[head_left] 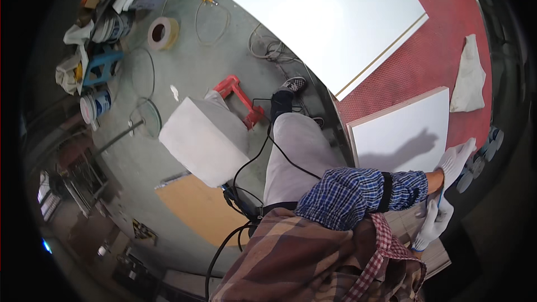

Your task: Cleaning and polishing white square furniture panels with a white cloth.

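White knit gloves with blue hems cover both my hands, which meet at the right side. My left hand [458, 158] is stretched out past the edge of a small white board [405, 128], its fingers fairly straight and holding nothing. At its wrist, my right hand [434, 222] appears closed on the left glove's cuff [444, 191]; its fingertips are partly hidden. A shadow of a hand falls on the small board, which lies with one or more boards under it on a red textured surface [386, 72]. A large white board [330, 19] lies beyond it.
A crumpled white cloth [469, 75] lies at the red surface's far right. To my left stand a white-covered block [204, 140] and a red stool-like frame [240, 100]. Cables and a hose [212, 33] trail over the floor. Tape [162, 33] and buckets [95, 105] stand farther left.
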The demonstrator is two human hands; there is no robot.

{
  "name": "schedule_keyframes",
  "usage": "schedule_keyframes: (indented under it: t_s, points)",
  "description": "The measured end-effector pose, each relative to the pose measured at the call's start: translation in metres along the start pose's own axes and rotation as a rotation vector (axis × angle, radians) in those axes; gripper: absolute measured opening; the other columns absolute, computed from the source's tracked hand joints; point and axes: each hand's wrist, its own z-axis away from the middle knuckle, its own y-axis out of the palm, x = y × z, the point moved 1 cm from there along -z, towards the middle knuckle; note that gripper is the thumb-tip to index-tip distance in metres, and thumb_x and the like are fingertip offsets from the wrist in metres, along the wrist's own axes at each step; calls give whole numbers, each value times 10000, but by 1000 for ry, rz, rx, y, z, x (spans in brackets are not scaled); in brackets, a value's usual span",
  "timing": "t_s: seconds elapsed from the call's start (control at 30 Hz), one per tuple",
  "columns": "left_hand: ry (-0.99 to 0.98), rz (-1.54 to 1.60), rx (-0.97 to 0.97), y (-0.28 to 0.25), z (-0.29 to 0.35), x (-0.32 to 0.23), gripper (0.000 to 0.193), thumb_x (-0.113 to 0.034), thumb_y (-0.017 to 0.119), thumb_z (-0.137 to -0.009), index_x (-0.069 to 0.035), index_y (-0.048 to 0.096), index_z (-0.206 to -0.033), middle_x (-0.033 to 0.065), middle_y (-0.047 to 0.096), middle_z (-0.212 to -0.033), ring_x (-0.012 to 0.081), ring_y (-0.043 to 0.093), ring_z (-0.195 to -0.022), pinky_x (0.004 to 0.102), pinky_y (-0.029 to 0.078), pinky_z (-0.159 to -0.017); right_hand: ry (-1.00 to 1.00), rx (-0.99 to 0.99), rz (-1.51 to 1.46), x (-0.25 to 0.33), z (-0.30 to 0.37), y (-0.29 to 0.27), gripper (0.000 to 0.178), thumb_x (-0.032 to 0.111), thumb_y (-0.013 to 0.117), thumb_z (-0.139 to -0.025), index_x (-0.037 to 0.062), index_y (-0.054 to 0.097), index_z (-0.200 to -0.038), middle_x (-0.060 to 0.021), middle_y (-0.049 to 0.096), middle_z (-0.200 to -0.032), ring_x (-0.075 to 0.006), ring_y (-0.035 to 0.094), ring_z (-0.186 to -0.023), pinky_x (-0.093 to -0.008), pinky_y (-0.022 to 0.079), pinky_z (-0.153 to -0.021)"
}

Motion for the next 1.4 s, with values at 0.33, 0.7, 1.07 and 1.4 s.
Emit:
schedule_keyframes:
  t_s: [0.33, 0.7, 1.07, 1.4]
  points:
    - [562, -583, -150, -42, -26, -4, 535, -331, 595, -989, -75, 475, -1443, 218, 522, -1418, 365, 480, -1344, 406, 414, -1088, 206, 474, -27, 25, -61, 22, 98, 51, 615, -984, 18, 530, -1020, -96, 629, -756, -135, 582, -580, -251, 495, -533]
    - [518, -1189, -253, -136, 0, -10, 305, -327, 527, -960, -75, 675, -873, 172, 683, -863, 399, 656, -810, 525, 511, -739, -115, 76, 488, -171, -447, 13, 484, 331, 579, -1049, -6, 551, -1395, -143, 577, -1358, -286, 554, -1167, -424, 452, -1112]
    - [514, -1171, 35, -142, 1, -5, 286, -326, 533, -939, -71, 637, -863, 143, 646, -872, 367, 666, -813, 506, 531, -743, 75, -167, 836, -205, -463, 27, 581, 520, 694, -904, 11, 633, -1177, -108, 680, -834, -233, 623, -727, -377, 517, -729]
    - [295, -1372, 209, -140, 10, -22, 305, -330, 534, -913, -93, 726, -913, 153, 735, -994, 377, 713, -877, 494, 574, -790, 50, 28, 180, -152, -378, -63, 479, 49, 645, -968, 4, 498, -1422, -79, 624, -1194, -176, 620, -1014, -292, 534, -902]
